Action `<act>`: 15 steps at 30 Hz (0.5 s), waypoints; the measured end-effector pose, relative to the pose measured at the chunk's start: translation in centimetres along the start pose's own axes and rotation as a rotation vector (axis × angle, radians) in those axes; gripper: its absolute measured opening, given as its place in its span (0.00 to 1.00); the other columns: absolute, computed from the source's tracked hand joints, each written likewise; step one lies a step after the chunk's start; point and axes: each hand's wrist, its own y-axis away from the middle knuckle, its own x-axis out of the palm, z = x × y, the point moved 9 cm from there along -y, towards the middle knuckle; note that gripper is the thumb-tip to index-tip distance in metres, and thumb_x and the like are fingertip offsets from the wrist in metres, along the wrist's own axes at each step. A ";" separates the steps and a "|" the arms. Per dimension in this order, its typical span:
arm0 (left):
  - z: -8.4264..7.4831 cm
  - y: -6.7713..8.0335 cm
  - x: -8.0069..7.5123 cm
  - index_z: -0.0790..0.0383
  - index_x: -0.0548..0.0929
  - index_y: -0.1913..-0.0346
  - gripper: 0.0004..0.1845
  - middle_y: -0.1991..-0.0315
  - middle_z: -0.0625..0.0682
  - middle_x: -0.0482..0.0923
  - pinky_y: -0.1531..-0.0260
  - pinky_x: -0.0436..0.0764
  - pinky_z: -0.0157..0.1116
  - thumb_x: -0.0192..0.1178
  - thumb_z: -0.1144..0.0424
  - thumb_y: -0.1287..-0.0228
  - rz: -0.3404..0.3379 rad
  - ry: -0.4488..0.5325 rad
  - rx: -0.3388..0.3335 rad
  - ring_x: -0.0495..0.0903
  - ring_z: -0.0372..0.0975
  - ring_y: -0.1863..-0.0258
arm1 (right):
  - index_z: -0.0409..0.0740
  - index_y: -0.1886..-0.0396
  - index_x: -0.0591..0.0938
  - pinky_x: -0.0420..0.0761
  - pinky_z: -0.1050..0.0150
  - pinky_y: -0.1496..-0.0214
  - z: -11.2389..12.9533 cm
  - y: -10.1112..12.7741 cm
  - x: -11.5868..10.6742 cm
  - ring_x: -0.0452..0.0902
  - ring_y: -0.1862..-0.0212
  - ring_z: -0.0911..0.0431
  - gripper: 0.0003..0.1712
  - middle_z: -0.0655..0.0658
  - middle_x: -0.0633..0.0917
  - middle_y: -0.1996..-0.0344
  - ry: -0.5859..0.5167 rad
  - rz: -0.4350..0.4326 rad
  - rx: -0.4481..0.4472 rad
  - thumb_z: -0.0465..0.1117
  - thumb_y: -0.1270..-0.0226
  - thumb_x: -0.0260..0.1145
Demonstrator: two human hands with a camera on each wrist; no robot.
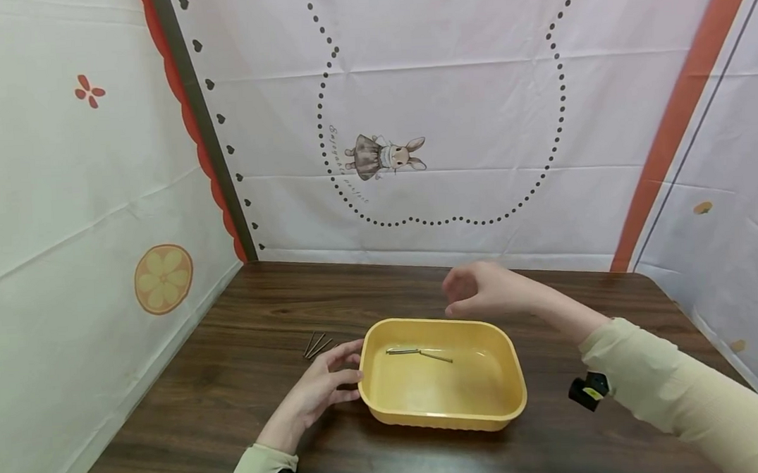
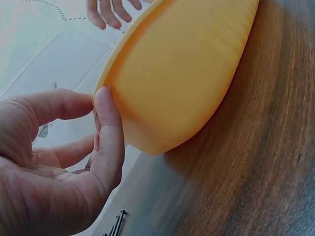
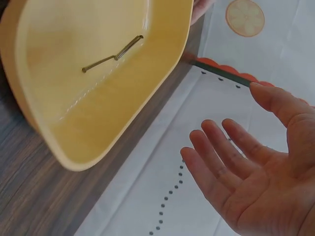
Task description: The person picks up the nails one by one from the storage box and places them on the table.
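So there's a yellow plastic tub [image 1: 442, 375] sitting on a dark wood-grain counter [image 1: 234, 412], roughly in the middle and a bit toward the near edge. Inside it, near the far wall, lie two thin metal nails [image 1: 419, 352], end to end at a slight angle, touching or almost touching.

The left hand [image 1: 322, 391] is at the tub's left rim. Its fingers [image 2: 109, 132] are straight and loosely together, thumb and fingertips resting against the rim's outer edge, more touching than gripping. The left wrist view shows the thumb pressed right up at the lip.

The right hand [image 1: 483, 288] hovers above the tub's far edge and holds nothing. Its fingers [image 3: 221, 157] are relaxed, slightly curved and a little spread, palm open, as the right wrist view makes plain.

Just left of the tub, beyond the left hand and toward the counter's far left part, lies a small bunch of loose nails [image 1: 317, 345], close together and fanned out a bit. White printed cloths hang behind and beside the counter, one with a rabbit picture [image 1: 385, 156].
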 end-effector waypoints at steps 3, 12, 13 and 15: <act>0.1 0.0 0.0 0.64 0.63 0.27 0.34 0.47 0.56 0.69 0.63 0.85 0.33 0.61 0.69 0.37 0.001 -0.001 -0.004 0.81 0.38 0.62 | 0.48 0.52 0.82 0.83 0.56 0.48 0.5 -0.7 0.7 0.85 0.54 0.58 0.19 0.49 0.89 0.59 0.011 0.026 -0.008 0.48 0.41 0.72; -0.3 0.2 0.2 0.65 0.62 0.27 0.35 0.46 0.57 0.68 0.63 0.85 0.33 0.60 0.70 0.37 0.013 0.015 0.002 0.81 0.38 0.61 | 0.48 0.54 0.82 0.84 0.60 0.51 2.2 -2.2 2.2 0.86 0.57 0.60 0.16 0.48 0.89 0.60 0.096 0.118 -0.087 0.46 0.42 0.72; -0.3 0.3 0.2 0.66 0.62 0.27 0.35 0.45 0.57 0.68 0.63 0.85 0.33 0.60 0.70 0.37 0.015 0.017 0.003 0.81 0.38 0.61 | 0.48 0.54 0.82 0.84 0.60 0.51 2.3 -2.3 2.4 0.86 0.57 0.60 0.16 0.48 0.90 0.61 0.106 0.123 -0.095 0.45 0.42 0.72; -0.3 0.3 0.2 0.66 0.62 0.27 0.35 0.45 0.57 0.69 0.64 0.85 0.33 0.59 0.70 0.37 0.015 0.019 0.003 0.81 0.38 0.61 | 0.48 0.54 0.82 0.84 0.61 0.52 2.4 -2.6 2.7 0.85 0.58 0.61 0.17 0.50 0.89 0.62 0.129 0.128 -0.107 0.46 0.42 0.72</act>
